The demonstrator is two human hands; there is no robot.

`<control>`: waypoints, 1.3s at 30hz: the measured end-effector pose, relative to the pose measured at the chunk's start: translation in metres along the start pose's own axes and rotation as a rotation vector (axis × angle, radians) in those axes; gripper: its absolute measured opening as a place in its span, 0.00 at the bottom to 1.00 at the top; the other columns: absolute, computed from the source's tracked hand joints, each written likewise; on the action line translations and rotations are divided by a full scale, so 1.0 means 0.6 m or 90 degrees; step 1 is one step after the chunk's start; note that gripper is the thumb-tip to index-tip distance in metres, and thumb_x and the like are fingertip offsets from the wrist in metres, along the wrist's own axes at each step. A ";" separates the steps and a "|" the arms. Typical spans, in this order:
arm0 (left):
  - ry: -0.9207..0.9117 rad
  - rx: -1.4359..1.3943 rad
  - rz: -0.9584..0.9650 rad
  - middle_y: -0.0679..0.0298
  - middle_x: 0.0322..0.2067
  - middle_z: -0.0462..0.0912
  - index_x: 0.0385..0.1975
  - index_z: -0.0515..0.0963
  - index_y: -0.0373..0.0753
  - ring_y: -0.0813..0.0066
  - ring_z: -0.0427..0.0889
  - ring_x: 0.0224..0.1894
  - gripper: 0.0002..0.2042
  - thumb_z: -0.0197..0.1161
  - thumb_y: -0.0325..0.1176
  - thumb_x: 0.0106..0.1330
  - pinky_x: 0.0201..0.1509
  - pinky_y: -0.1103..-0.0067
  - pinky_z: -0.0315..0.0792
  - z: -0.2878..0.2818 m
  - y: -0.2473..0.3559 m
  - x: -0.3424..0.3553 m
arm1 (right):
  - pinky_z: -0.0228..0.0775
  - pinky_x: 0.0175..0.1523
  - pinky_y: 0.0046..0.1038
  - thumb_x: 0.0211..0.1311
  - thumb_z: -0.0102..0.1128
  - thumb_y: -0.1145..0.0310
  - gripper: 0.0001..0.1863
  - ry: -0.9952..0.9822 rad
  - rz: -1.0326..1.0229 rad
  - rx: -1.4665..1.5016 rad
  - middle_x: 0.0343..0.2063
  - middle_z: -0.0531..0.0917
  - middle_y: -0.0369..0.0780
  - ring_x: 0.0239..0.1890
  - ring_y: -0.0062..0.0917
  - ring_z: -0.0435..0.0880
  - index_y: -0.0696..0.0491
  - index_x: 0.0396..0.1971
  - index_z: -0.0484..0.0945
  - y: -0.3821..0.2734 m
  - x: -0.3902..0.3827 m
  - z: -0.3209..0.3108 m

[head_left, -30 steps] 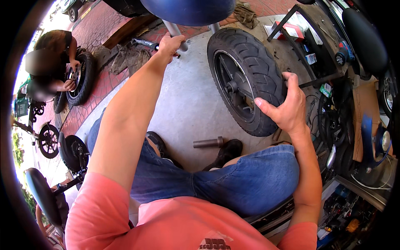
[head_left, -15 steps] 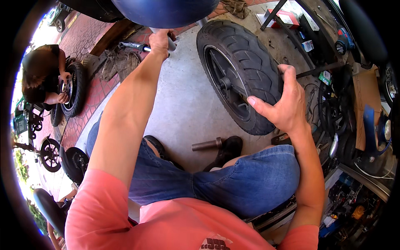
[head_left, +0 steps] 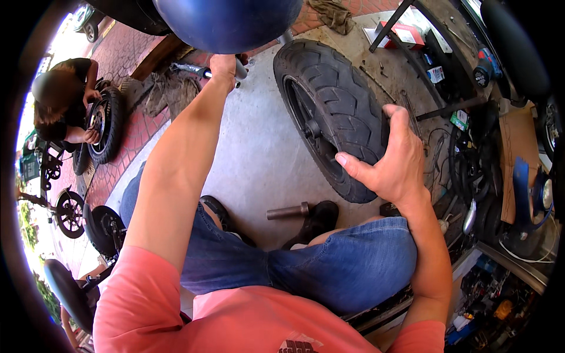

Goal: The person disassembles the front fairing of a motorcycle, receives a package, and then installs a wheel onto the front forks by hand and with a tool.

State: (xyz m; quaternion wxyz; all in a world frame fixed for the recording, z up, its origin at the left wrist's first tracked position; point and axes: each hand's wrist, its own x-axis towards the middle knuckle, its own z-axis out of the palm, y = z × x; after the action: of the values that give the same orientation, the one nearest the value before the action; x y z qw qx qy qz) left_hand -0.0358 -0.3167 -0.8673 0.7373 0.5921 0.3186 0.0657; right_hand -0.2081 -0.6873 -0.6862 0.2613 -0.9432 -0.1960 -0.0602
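Observation:
At the top, a rounded blue fender (head_left: 226,26) hangs over grey metal fork legs. My left hand (head_left: 223,73), arm stretched forward, is wrapped around one fork leg (head_left: 241,69) just beneath the fender; its fingers are partly hidden. To the right a motorcycle wheel (head_left: 344,97) with a black grooved tyre stands tilted on the concrete. My right hand (head_left: 400,162) clasps the tyre's near right part, thumb on the side edge and fingers along the tread. The hub and dark spokes face left.
A thick metal tube (head_left: 287,212) lies on the floor between my shoes. At left a person (head_left: 65,109) handles another wheel (head_left: 109,123). Rags (head_left: 170,94) lie by a wooden plank. On the right are a metal frame (head_left: 415,56), a cordless drill (head_left: 485,65) and cardboard (head_left: 517,153).
The wheel has shifted slightly left and towards me, turning so its hub shows less and its tread more. My right hand moved along with it. My left hand keeps its hold.

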 end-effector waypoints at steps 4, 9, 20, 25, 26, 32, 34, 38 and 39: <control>-0.006 0.013 0.040 0.61 0.27 0.84 0.41 0.79 0.42 0.68 0.85 0.26 0.17 0.68 0.50 0.70 0.29 0.67 0.79 -0.005 -0.007 0.003 | 0.78 0.49 0.47 0.43 0.83 0.42 0.52 -0.031 -0.009 -0.005 0.41 0.83 0.58 0.43 0.54 0.85 0.63 0.58 0.66 0.002 -0.005 -0.004; 0.022 0.083 0.080 0.58 0.40 0.87 0.48 0.83 0.30 0.68 0.84 0.41 0.29 0.67 0.56 0.66 0.47 0.68 0.75 -0.023 -0.043 0.045 | 0.78 0.52 0.46 0.43 0.83 0.39 0.56 -0.065 0.002 -0.015 0.46 0.83 0.58 0.47 0.54 0.86 0.65 0.60 0.66 -0.005 -0.013 -0.012; -0.020 0.037 -0.010 0.64 0.55 0.81 0.62 0.76 0.45 0.64 0.79 0.58 0.36 0.59 0.68 0.65 0.55 0.59 0.71 -0.052 -0.024 -0.045 | 0.80 0.56 0.45 0.51 0.79 0.42 0.49 -0.123 0.012 -0.049 0.49 0.83 0.54 0.52 0.48 0.86 0.63 0.61 0.68 -0.078 0.140 0.007; 0.001 0.037 -0.035 0.63 0.64 0.79 0.71 0.70 0.47 0.65 0.77 0.63 0.38 0.51 0.69 0.70 0.64 0.57 0.69 -0.044 -0.019 -0.085 | 0.78 0.57 0.46 0.53 0.78 0.45 0.45 -0.116 -0.025 -0.073 0.52 0.80 0.51 0.54 0.45 0.83 0.61 0.62 0.70 -0.063 0.111 -0.001; -0.001 0.044 -0.024 0.62 0.65 0.78 0.73 0.68 0.47 0.64 0.77 0.63 0.40 0.50 0.70 0.70 0.65 0.56 0.69 -0.047 -0.016 -0.088 | 0.78 0.56 0.45 0.54 0.78 0.45 0.44 -0.134 -0.017 -0.068 0.51 0.80 0.51 0.54 0.45 0.83 0.61 0.61 0.72 -0.058 0.108 0.005; -0.022 0.153 -0.036 0.58 0.64 0.77 0.72 0.68 0.44 0.61 0.79 0.62 0.39 0.46 0.69 0.73 0.66 0.56 0.70 -0.048 0.031 -0.112 | 0.81 0.50 0.43 0.63 0.70 0.42 0.31 -0.210 0.019 -0.032 0.40 0.86 0.48 0.45 0.45 0.88 0.59 0.45 0.81 -0.041 0.129 0.054; -0.023 0.215 -0.022 0.58 0.63 0.78 0.68 0.71 0.42 0.62 0.80 0.60 0.36 0.44 0.68 0.76 0.60 0.58 0.75 -0.055 0.048 -0.124 | 0.81 0.47 0.45 0.65 0.67 0.41 0.31 -0.169 -0.006 -0.009 0.37 0.87 0.49 0.42 0.46 0.89 0.59 0.43 0.81 -0.035 0.140 0.074; -0.068 0.264 -0.007 0.56 0.61 0.79 0.65 0.71 0.37 0.63 0.84 0.55 0.35 0.41 0.65 0.79 0.46 0.63 0.81 -0.046 0.090 -0.185 | 0.80 0.46 0.48 0.65 0.69 0.43 0.30 -0.100 0.001 0.024 0.37 0.86 0.51 0.41 0.50 0.88 0.61 0.40 0.81 -0.039 0.158 0.107; -0.100 0.267 -0.004 0.56 0.60 0.79 0.65 0.71 0.36 0.63 0.84 0.54 0.35 0.41 0.65 0.79 0.45 0.64 0.81 -0.039 0.099 -0.202 | 0.80 0.46 0.48 0.65 0.69 0.43 0.30 -0.083 0.010 0.027 0.37 0.86 0.52 0.41 0.50 0.88 0.61 0.40 0.81 -0.037 0.160 0.114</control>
State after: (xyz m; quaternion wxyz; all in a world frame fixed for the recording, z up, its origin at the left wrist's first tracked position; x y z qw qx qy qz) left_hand -0.1275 -0.3376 -0.7678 0.6210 0.7346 0.2688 -0.0503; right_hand -0.1283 -0.6020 -0.7134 0.2686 -0.9408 -0.2067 0.0076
